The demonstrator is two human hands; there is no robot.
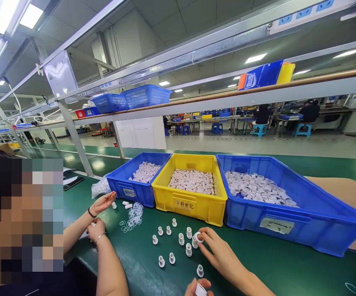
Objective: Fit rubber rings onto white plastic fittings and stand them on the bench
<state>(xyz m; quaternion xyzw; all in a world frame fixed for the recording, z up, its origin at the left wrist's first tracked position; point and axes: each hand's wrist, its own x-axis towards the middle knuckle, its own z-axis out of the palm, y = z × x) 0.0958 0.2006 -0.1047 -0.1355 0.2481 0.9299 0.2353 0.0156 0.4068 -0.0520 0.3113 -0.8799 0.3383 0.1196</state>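
Note:
My right hand (219, 250) pinches a white plastic ring (198, 237) between thumb and fingers, at the top of a small white fitting (194, 243) standing on the green table. Low at the frame's bottom edge, my left hand (191, 287) is closed around a white plastic piece (201, 290); much of this hand is cut off. Just above it stands another flanged white fitting (200, 271). Several more stand upright to the left, some with a wider collar (189, 250) at the base and some slimmer (168, 230).
Behind them stand a small blue bin (137, 196), a yellow bin (190, 207) and a large blue bin (289, 220), all holding white parts. Thin clear rings (134, 216) lie in a pile. A co-worker's hands (103, 202) are at the left. A shelf (208, 98) crosses above.

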